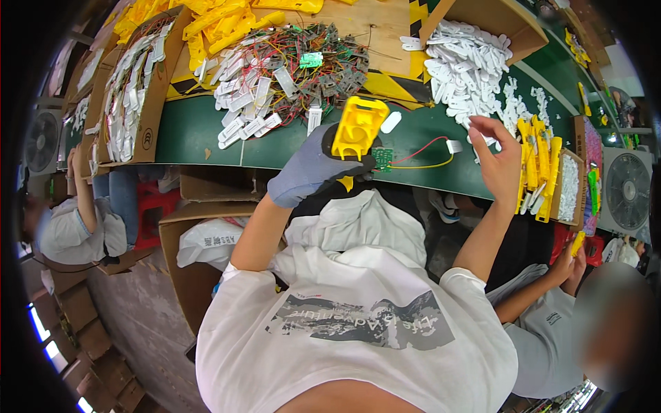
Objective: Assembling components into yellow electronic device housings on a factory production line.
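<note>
My left hand (311, 164), in a grey glove, is closed around a yellow plastic housing (360, 126) with its hollow inner side showing. By the gloved fingertips is a small green circuit board (383, 159); I cannot tell whether they pinch it. Red and yellow wires run from the board to a small white block (454, 146) on the right. My bare right hand (497, 157) hovers over the bench's right part with fingers apart and nothing visible in them. It is close to a heap of small white plastic pieces (463, 76). One white oval piece (391, 122) lies beside the housing.
Wired boards and white blocks form a tangled pile (296, 76) on the green bench (268, 153). Yellow housings (213, 24) are heaped behind. A carton (155, 103) stands left; yellow parts (537, 162) stand at right. Co-workers sit on both sides.
</note>
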A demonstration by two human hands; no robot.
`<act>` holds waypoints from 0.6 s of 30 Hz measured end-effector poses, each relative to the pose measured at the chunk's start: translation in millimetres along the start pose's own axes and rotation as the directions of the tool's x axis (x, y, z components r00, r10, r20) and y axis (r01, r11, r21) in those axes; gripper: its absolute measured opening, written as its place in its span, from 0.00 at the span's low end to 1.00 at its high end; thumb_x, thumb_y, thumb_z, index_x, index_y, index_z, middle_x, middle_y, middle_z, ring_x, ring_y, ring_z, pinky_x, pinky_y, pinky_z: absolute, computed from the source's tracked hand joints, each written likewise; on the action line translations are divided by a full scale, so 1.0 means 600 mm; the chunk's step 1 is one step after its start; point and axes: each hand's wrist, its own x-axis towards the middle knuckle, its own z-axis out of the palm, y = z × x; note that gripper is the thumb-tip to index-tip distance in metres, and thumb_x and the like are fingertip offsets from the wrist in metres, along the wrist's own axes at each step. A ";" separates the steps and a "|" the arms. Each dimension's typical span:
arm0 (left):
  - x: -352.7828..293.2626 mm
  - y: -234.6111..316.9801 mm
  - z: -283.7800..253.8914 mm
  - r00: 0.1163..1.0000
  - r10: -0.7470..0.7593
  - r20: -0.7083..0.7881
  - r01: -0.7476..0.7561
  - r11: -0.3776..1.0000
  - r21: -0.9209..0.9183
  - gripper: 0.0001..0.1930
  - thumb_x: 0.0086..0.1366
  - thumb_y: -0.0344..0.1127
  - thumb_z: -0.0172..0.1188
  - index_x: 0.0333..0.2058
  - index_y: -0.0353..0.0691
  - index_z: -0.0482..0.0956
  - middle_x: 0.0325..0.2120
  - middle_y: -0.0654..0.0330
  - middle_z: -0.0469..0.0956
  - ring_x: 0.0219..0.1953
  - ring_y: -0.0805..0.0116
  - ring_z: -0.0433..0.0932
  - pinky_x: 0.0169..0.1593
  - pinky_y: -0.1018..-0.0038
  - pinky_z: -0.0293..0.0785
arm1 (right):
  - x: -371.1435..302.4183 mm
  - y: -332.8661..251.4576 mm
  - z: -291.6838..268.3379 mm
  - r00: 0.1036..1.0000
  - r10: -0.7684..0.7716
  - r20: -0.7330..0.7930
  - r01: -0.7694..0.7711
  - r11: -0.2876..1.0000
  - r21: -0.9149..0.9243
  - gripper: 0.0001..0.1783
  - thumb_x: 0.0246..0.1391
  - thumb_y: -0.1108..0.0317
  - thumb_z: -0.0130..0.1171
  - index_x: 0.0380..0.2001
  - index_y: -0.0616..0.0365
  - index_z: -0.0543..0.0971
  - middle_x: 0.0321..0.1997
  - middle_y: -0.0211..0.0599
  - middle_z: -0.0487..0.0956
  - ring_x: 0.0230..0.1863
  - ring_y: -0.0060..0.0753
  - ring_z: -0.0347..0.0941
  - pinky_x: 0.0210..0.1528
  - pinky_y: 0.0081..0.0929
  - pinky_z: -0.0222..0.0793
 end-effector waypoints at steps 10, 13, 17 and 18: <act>0.021 0.061 -0.004 0.983 0.164 0.081 -0.160 0.563 0.811 0.30 0.46 0.35 0.67 0.48 0.34 0.68 0.36 0.50 0.76 0.36 0.60 0.75 0.42 0.71 0.70 | 0.021 -0.067 0.103 0.844 -0.167 0.509 0.016 0.958 0.287 0.09 0.43 0.70 0.63 0.30 0.62 0.79 0.25 0.32 0.78 0.25 0.22 0.71 0.30 0.20 0.66; 0.029 0.062 -0.014 0.988 0.124 0.094 -0.145 0.517 0.844 0.32 0.45 0.35 0.68 0.51 0.36 0.68 0.39 0.52 0.76 0.38 0.66 0.75 0.44 0.72 0.69 | 0.025 -0.058 0.105 0.817 -0.138 0.560 -0.080 0.934 0.348 0.10 0.42 0.70 0.64 0.29 0.63 0.79 0.21 0.29 0.77 0.23 0.19 0.70 0.28 0.19 0.65; 0.021 0.094 0.003 0.982 0.102 0.159 -0.187 0.399 0.898 0.29 0.45 0.36 0.67 0.49 0.38 0.70 0.38 0.49 0.76 0.40 0.56 0.76 0.43 0.67 0.70 | 0.028 -0.045 0.114 0.754 -0.150 0.640 -0.118 0.927 0.355 0.09 0.40 0.71 0.65 0.27 0.63 0.78 0.19 0.32 0.76 0.21 0.19 0.68 0.25 0.21 0.63; 0.018 0.083 0.001 0.972 0.140 0.187 -0.222 0.305 0.926 0.28 0.45 0.37 0.66 0.47 0.38 0.71 0.36 0.48 0.76 0.39 0.53 0.75 0.42 0.66 0.70 | 0.028 -0.037 0.122 0.707 -0.176 0.685 -0.052 0.953 0.298 0.09 0.40 0.71 0.65 0.27 0.63 0.78 0.19 0.36 0.76 0.20 0.22 0.69 0.24 0.23 0.63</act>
